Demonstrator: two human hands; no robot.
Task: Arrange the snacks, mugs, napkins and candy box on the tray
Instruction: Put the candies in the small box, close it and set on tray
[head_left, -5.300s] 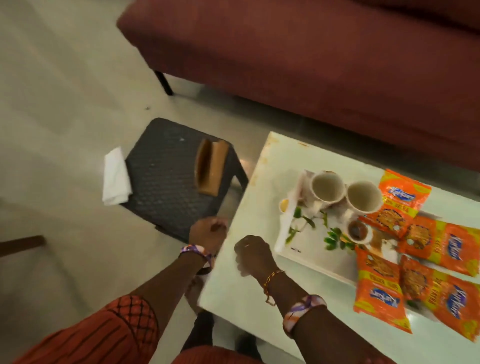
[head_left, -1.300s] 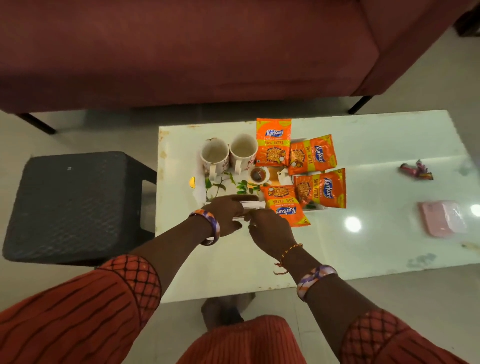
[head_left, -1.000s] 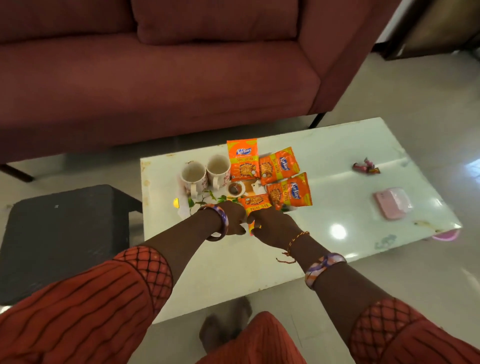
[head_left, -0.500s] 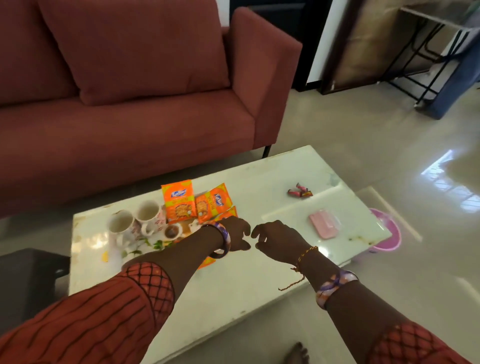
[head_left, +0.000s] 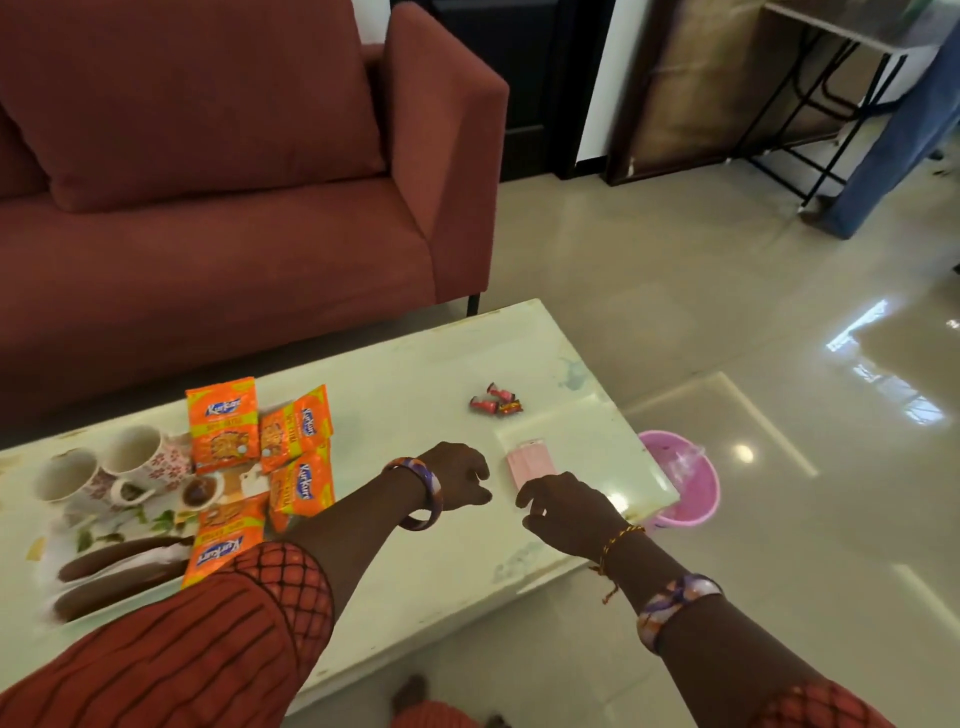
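A flowered white tray (head_left: 78, 535) lies at the table's left end. It carries two floral mugs (head_left: 130, 460), a small brown-filled bowl (head_left: 200, 491) and several orange snack packets (head_left: 223, 423). A wooden napkin holder (head_left: 114, 574) rests on the tray's near part. A pink candy box (head_left: 530, 460) sits on the table to the right, with a few wrapped candies (head_left: 496, 404) beyond it. My left hand (head_left: 460, 475) hovers just left of the box, fingers loosely curled, holding nothing. My right hand (head_left: 563, 506) hovers at the box's near edge, fingers spread, empty.
The white low table (head_left: 415, 551) ends just right of the box. A pink bucket (head_left: 680, 483) stands on the floor past that edge. A maroon sofa (head_left: 234, 218) runs behind the table. Shiny tiled floor spreads to the right.
My view swung from the tray toward the table's right end. Both hands left the tray and moved right, now hovering beside the pink candy box.
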